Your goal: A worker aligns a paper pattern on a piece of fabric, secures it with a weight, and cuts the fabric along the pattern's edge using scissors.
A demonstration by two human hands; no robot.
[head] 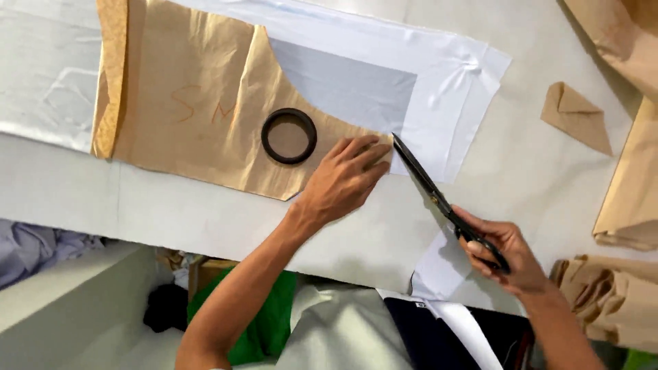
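Note:
My left hand (pixel 346 179) lies flat, fingers spread, on the lower right corner of a brown paper pattern (pixel 199 103), pressing it onto white fabric (pixel 445 89). My right hand (pixel 504 250) grips the handles of black scissors (pixel 428 188). The blades point up and left, and their tip meets the fabric edge right beside my left fingertips. A dark ring (pixel 288 136) rests on the pattern just left of my left hand.
A small folded brown paper piece (pixel 576 115) lies at the right. More brown paper sheets (pixel 634 178) pile along the right edge. The white table (pixel 137 205) ends near me; green and dark cloth (pixel 264 329) lies below it.

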